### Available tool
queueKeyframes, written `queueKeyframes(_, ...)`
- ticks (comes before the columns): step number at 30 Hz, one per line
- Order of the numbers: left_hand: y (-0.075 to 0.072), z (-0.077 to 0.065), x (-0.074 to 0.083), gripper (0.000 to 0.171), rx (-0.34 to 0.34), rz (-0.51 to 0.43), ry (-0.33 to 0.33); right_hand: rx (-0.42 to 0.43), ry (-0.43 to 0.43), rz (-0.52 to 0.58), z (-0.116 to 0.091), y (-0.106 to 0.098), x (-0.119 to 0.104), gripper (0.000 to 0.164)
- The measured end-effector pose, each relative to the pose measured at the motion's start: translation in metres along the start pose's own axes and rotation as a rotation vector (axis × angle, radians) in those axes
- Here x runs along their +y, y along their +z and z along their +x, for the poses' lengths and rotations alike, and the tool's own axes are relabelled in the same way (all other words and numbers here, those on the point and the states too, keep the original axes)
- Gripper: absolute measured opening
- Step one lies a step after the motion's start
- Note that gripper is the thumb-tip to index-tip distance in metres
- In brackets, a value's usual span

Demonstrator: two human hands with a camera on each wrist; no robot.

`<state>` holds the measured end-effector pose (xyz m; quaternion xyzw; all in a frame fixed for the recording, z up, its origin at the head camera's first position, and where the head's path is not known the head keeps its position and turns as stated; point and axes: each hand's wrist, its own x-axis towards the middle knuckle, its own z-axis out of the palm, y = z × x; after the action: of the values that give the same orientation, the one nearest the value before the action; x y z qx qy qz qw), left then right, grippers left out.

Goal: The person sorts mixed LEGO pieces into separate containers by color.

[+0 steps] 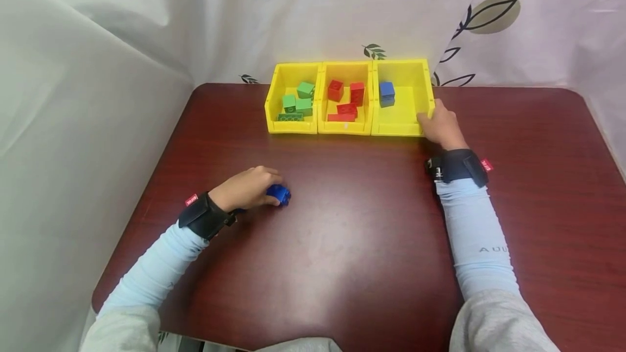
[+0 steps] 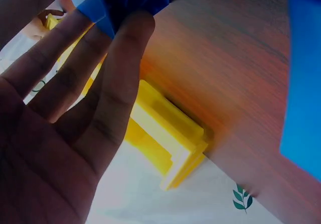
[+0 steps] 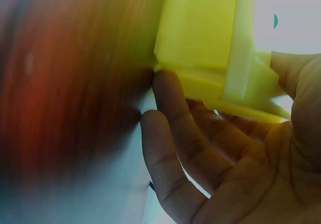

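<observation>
My left hand (image 1: 249,188) pinches a blue toy brick (image 1: 279,194) between thumb and fingertips, low over the left middle of the table. In the left wrist view the brick's hollow underside (image 2: 135,3) faces the camera. Another blue piece (image 2: 308,93) fills the right edge of that view, mostly hidden below the wrist in the head view. At the back, my right hand (image 1: 442,125) grips the right side of the right-hand yellow bin (image 1: 408,128), thumb over the rim and fingers along the outer wall (image 3: 200,83). Stacked blue bricks (image 1: 387,94) stand inside this bin.
Joined to its left are two more yellow bins: the middle bin (image 1: 344,129) holds several red bricks (image 1: 357,94), the left bin (image 1: 292,129) several green bricks (image 1: 304,106). They stand at the back edge of the dark red table (image 1: 342,221), before a white leaf-print curtain (image 1: 342,15).
</observation>
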<state>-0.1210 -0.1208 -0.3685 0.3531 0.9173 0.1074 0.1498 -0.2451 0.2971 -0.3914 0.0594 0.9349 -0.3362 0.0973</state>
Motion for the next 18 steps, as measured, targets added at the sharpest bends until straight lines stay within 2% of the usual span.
queueKeyframes(6, -0.001, 0.005, 0.003, 0.038, -0.003, 0.002, -0.008, 0.018, -0.001, -0.007, -0.002, -0.003, 0.002, 0.059)
queueKeyframes(13, -0.002, 0.009, 0.004, 0.037, 0.001, 0.087, 0.011, 0.015, 0.007, 0.013, -0.003, -0.003, 0.001, 0.059)
queueKeyframes(16, -0.009, 0.015, 0.007, 0.036, 0.016, 0.112, 0.026, 0.011, 0.004, 0.01, -0.003, -0.001, -0.001, 0.058)
queueKeyframes(18, -0.019, 0.022, 0.014, 0.037, 0.045, 0.135, 0.039, 0.008, 0.001, 0.007, -0.002, 0.0, -0.002, 0.058)
